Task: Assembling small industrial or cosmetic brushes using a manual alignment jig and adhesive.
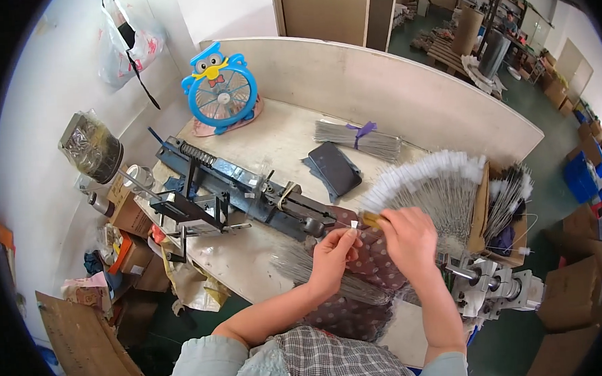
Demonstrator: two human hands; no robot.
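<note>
1. The left hand [333,260] is closed in a pinch on a small white tab [354,224], at the centre of the scene.
2. The right hand [410,240] curls shut around a yellowish piece [371,219], just beside the tab at 3 o'clock; I can't tell what it is.
3. At 2 o'clock from the hands, white-ended wires [444,197] fan across the worktop [281,134]; these look done.
4. Loose wires [292,262] at 8 o'clock show no white ends I can see, so I judge the work partway, with those left.
</note>
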